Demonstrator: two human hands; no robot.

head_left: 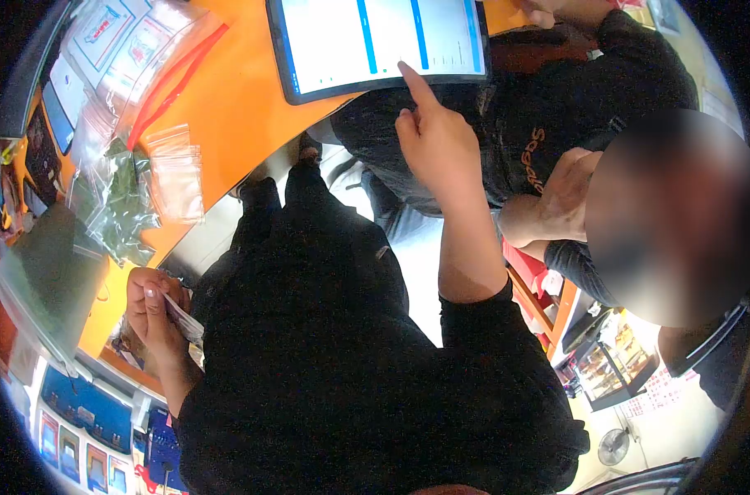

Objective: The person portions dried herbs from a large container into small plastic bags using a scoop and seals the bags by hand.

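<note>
My right hand [441, 153] reaches out with its index finger extended over the lower part of a lit touchscreen [334, 49]. The other fingers are curled and hold nothing. Whether the fingertip touches the glass I cannot tell. The screen has a dark frame and shows white columns split by blue bars. Low on the left, my left hand [150, 309] pinches a thin, clear small plastic bag [183, 320] between thumb and fingers. Its contents are too small to make out. Clear zip bags [177, 173] lie on the orange counter [243, 91] above that hand.
A large clear bag with a red zip strip [177, 74] holds printed packs. Beside it are a phone-like box [60, 115] and crumpled clear packaging [115, 198]. A co-worker in black [532, 115] is close on the right. A display case [610, 355] stands lower right.
</note>
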